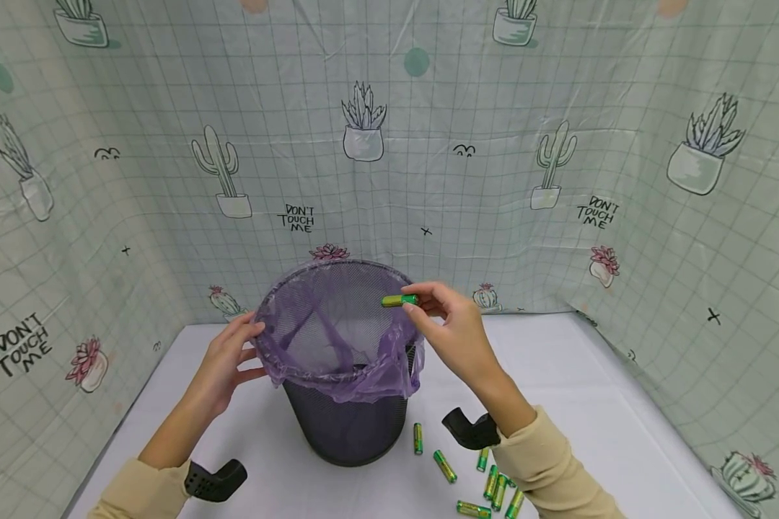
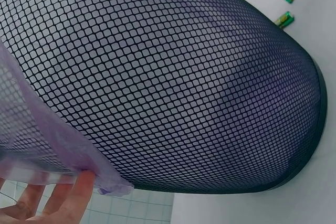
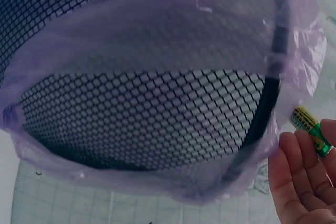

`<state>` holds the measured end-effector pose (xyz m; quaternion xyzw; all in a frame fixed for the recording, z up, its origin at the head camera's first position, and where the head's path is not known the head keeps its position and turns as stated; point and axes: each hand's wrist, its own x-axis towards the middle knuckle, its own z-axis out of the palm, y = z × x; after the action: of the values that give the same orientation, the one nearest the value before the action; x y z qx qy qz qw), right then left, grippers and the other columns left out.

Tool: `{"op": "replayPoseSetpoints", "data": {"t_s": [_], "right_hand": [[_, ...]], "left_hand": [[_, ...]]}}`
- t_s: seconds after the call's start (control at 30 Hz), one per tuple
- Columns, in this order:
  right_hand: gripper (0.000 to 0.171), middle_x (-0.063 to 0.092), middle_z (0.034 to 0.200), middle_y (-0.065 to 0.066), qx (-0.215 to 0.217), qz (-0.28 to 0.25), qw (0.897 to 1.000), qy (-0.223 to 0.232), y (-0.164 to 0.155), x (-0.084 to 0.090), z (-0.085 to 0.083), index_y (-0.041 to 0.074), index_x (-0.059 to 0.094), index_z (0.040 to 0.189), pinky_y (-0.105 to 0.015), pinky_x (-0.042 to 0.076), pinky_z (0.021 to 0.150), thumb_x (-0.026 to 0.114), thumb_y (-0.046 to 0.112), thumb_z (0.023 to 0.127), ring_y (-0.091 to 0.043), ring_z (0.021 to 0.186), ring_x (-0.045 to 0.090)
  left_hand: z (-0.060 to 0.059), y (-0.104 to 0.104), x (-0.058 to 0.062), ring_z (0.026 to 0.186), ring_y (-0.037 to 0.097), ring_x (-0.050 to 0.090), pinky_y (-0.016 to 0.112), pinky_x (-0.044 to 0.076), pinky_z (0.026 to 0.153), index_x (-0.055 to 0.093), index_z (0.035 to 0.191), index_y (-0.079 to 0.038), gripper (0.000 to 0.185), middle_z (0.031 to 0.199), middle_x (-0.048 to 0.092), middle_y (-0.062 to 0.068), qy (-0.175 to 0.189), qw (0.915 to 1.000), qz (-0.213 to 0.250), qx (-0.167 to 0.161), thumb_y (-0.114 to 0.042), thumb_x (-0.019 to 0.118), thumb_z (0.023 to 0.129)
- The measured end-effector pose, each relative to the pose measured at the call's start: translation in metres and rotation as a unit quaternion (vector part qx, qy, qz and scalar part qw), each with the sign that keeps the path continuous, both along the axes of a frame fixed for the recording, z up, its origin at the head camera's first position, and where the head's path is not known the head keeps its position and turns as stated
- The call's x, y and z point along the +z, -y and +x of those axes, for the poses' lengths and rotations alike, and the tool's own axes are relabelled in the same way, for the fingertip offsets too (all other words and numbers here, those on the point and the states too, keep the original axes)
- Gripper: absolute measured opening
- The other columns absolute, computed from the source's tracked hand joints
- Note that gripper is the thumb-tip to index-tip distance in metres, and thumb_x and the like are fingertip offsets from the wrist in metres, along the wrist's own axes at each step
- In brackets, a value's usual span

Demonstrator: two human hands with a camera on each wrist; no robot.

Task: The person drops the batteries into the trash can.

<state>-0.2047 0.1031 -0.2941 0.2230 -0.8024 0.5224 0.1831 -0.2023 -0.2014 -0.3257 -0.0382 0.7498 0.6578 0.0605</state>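
A black mesh wastebasket (image 1: pixel 353 425) stands on the white table, lined with a thin purple plastic bag (image 1: pixel 389 371) folded over its rim. My left hand (image 1: pixel 223 360) grips the rim and bag at the left side; in the left wrist view its fingers (image 2: pixel 79 198) lie against the bag's edge. Over the right part of the opening, my right hand (image 1: pixel 454 328) pinches a green and yellow battery (image 1: pixel 399 300) between thumb and fingers. The right wrist view shows that battery (image 3: pixel 311 129) beside the rim, outside the mesh as seen from there.
Several loose green and yellow batteries (image 1: pixel 444 466) lie on the white table (image 1: pixel 597 404) to the right of the basket's base, some partly under the right forearm. A patterned grid cloth (image 1: pixel 389 187) with cactus drawings hangs behind and on both sides.
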Motion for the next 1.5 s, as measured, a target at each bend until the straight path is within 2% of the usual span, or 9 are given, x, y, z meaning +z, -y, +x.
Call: {"op": "replayPoseSetpoints", "data": {"t_s": [0.37, 0.6, 0.8, 1.07, 1.27, 1.5], "right_hand": [[0.021, 0.065, 0.094, -0.005, 0.059, 0.050, 0.996, -0.040, 0.020, -0.001, -0.001, 0.005, 0.064, 0.108, -0.027, 0.052, 0.070, 0.062, 0.008, 0.088, -0.011, 0.080, 0.061], [0.020, 0.064, 0.085, -0.001, 0.060, 0.090, 0.992, -0.058, 0.022, -0.002, -0.001, 0.006, 0.065, 0.107, -0.021, 0.047, 0.060, 0.063, 0.008, 0.087, -0.008, 0.068, 0.053], [0.019, 0.062, 0.080, 0.002, 0.066, 0.119, 0.990, -0.040, 0.020, -0.006, 0.000, 0.008, 0.065, 0.106, -0.020, 0.043, 0.058, 0.064, 0.010, 0.087, -0.008, 0.065, 0.048], [0.020, 0.061, 0.080, 0.004, 0.075, 0.154, 0.985, -0.016, 0.021, -0.009, 0.002, 0.009, 0.068, 0.106, -0.019, 0.044, 0.060, 0.065, 0.011, 0.086, -0.006, 0.067, 0.049], [0.022, 0.061, 0.080, 0.003, 0.084, 0.174, 0.981, -0.012, 0.024, -0.010, 0.001, 0.007, 0.069, 0.107, -0.018, 0.044, 0.059, 0.065, 0.011, 0.086, -0.005, 0.067, 0.048], [0.012, 0.065, 0.083, 0.002, 0.076, 0.168, 0.982, -0.028, 0.023, -0.010, 0.000, 0.009, 0.071, 0.096, -0.018, 0.043, 0.055, 0.063, 0.011, 0.088, -0.004, 0.064, 0.047]], "left_hand": [[0.000, -0.001, 0.003, 0.093, 0.004, 0.054, 0.028, 0.051, 0.080, 0.022, 0.147, -0.013, 0.057, 0.142, 0.030, 0.014, 0.003, 1.0000, 0.002, -0.005, -0.037, 0.038, 0.098], [0.001, -0.002, 0.002, 0.096, 0.005, 0.053, 0.028, 0.051, 0.080, 0.019, 0.149, -0.014, 0.059, 0.143, 0.027, 0.015, 0.005, 1.0000, -0.002, -0.002, -0.038, 0.038, 0.098], [0.001, -0.002, 0.001, 0.097, 0.007, 0.054, 0.029, 0.051, 0.081, 0.018, 0.150, -0.014, 0.061, 0.141, 0.029, 0.015, 0.008, 1.0000, -0.003, 0.003, -0.040, 0.038, 0.098], [0.001, -0.002, 0.001, 0.099, 0.007, 0.053, 0.030, 0.051, 0.082, 0.017, 0.150, -0.015, 0.062, 0.140, 0.029, 0.014, 0.008, 0.9999, -0.006, 0.004, -0.040, 0.038, 0.098], [0.003, -0.002, -0.001, 0.098, 0.008, 0.053, 0.030, 0.052, 0.081, 0.019, 0.149, -0.013, 0.060, 0.139, 0.030, 0.014, 0.011, 0.9999, -0.006, 0.004, -0.039, 0.038, 0.098], [0.000, -0.002, -0.001, 0.097, 0.008, 0.053, 0.029, 0.051, 0.081, 0.017, 0.150, -0.013, 0.060, 0.143, 0.028, 0.016, 0.009, 0.9999, -0.008, 0.003, -0.037, 0.037, 0.099]]}}
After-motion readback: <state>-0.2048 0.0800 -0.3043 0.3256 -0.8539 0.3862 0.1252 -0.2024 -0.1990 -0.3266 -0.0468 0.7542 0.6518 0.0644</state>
